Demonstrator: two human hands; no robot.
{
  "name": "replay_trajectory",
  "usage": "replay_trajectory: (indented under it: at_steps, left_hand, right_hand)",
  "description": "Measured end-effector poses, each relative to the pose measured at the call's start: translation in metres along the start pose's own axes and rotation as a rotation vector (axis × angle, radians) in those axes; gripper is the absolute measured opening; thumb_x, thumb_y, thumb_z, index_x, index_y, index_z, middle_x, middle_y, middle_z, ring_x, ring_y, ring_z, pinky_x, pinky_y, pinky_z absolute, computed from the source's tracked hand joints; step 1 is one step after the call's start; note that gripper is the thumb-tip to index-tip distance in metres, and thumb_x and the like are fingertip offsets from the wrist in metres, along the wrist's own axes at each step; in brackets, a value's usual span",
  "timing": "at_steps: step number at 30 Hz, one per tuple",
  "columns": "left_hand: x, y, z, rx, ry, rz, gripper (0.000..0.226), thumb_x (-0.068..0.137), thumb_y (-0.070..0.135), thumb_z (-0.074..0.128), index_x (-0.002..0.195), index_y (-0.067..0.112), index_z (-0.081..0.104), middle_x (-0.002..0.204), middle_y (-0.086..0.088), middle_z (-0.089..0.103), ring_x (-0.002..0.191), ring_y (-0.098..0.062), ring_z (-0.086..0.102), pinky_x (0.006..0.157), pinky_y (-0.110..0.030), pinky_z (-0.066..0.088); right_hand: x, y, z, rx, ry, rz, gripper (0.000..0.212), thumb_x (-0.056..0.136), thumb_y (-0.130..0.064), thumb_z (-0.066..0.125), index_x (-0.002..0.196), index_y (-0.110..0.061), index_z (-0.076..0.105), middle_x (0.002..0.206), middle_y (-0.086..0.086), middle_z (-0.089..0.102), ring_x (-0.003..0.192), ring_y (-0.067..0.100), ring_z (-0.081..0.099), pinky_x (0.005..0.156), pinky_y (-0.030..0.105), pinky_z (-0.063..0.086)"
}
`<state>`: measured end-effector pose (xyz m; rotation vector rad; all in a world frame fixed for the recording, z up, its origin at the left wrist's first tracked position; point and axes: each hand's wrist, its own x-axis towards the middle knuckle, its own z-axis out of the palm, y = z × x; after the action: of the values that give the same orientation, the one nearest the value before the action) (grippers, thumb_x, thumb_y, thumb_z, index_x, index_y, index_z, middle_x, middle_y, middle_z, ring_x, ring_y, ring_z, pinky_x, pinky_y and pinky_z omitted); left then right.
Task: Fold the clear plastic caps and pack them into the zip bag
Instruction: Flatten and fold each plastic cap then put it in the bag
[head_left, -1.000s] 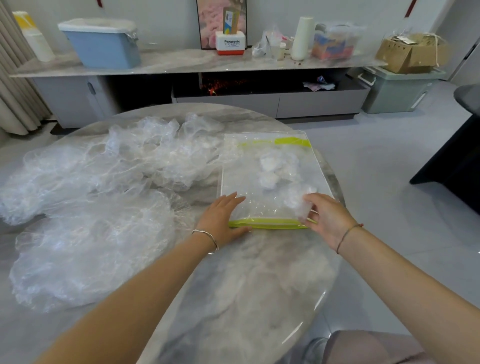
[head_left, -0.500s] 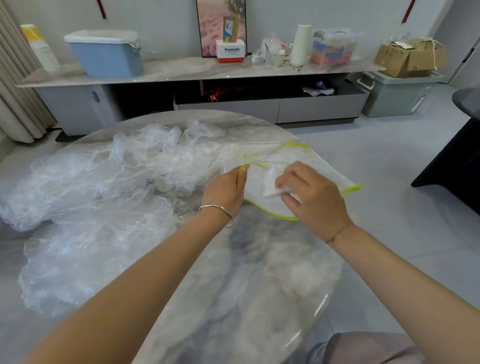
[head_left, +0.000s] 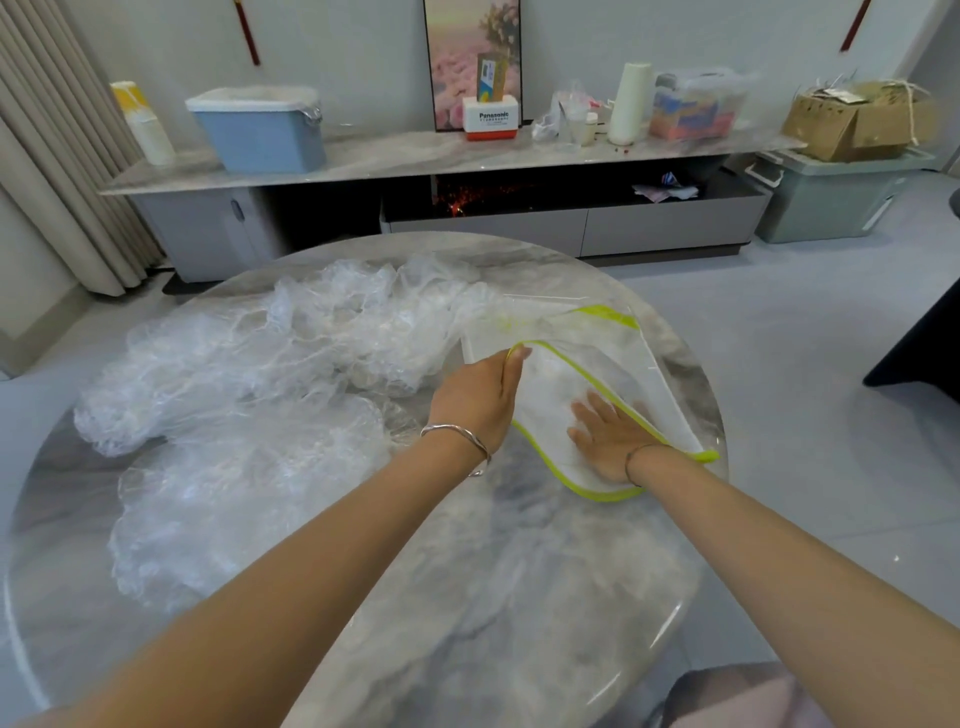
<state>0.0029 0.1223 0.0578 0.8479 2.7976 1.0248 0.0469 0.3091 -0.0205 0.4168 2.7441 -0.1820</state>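
The zip bag (head_left: 587, 364) is showing clear, with a lime-green band running round its mouth, while the heap of caps (head_left: 291, 364) at nine o'clock of it is gleaming milky-clear. The table (head_left: 493, 597) is swirling in grey and white marble veining (the grey deepest at its nine o'clock edge). At eleven o'clock a bin (head_left: 260, 140) is showing pale blue under a white lid (head_left: 254, 98); at two o'clock a carton (head_left: 852, 124) is showing brown.

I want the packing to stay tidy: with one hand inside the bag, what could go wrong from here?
The zip bag lies close to the right edge of the table, so the right hand, pressing flat inside it, could slide it off. The left hand pinches the bag's mouth at only one spot. If that grip slips, the mouth may drop onto the right wrist.
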Motion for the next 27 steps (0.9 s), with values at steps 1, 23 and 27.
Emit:
replay_trajectory:
  at_steps: [1,23,27]
  left_hand:
    - [-0.001,0.0,0.001,0.026,-0.002,0.003,0.048,0.101,0.043,0.016,0.132,0.029,0.051,0.108,-0.008,0.067,0.101,-0.027,0.06,0.084,-0.04,0.047]
    - [-0.068,-0.103,-0.038,0.742,-0.169,-0.093,0.078,0.093,0.057,0.036,0.15,0.019,-0.002,0.158,-0.004,-0.004,0.145,-0.027,-0.002,0.118,-0.041,0.003]
    - [-0.089,-0.142,-0.063,0.658,-0.041,-0.275,0.076,0.093,0.054,0.039,0.151,0.017,0.006,0.157,-0.006,0.011,0.144,-0.026,0.012,0.117,-0.039,0.012]
  right_hand:
    - [0.003,0.001,0.004,0.023,0.03,0.023,0.055,0.101,-0.046,0.016,0.151,-0.028,-0.001,0.159,-0.003,-0.01,0.145,0.022,-0.012,0.116,0.04,-0.005]
    - [-0.106,-0.071,0.001,0.319,-0.076,-0.485,0.037,0.103,-0.031,0.032,0.126,-0.014,0.055,0.136,0.005,0.047,0.133,0.018,0.035,0.105,0.021,0.024]
    - [-0.098,-0.085,-0.002,0.292,-0.02,-0.493,0.035,0.102,-0.031,0.036,0.126,-0.015,0.055,0.138,0.004,0.045,0.13,0.016,0.035,0.097,0.015,0.022]
